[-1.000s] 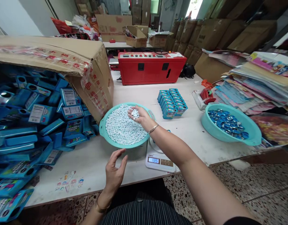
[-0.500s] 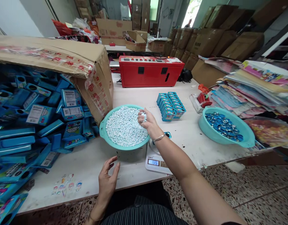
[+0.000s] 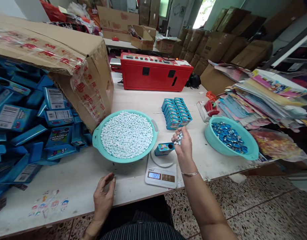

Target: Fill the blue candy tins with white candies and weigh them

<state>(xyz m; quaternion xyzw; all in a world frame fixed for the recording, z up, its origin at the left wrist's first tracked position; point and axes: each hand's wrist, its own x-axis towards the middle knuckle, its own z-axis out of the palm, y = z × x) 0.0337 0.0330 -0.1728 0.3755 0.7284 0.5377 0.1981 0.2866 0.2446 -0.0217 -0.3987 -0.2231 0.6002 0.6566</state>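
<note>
right hand [image 3: 183, 144] cupped around white candies [image 3: 178, 138] beside tin [image 3: 164, 149]; left hand [image 3: 104, 196] half-open, empty

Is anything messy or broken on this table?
Yes. The big cardboard box on the left lies tipped on its side, its taped flap torn open, and blue packets have slid out in a jumbled heap. On the right, the paper sheets sit in a sloppy, uneven stack. No candies look spilled.

The scale [image 3: 160, 173] display reads 1321. Left of the scale, beside the basin of pellets [image 3: 125, 136], a blue box [image 3: 59, 138] reads "CARAMELO MACIZO"; the one below it [image 3: 60, 151] shows "3". Other print is too small to read.
</note>
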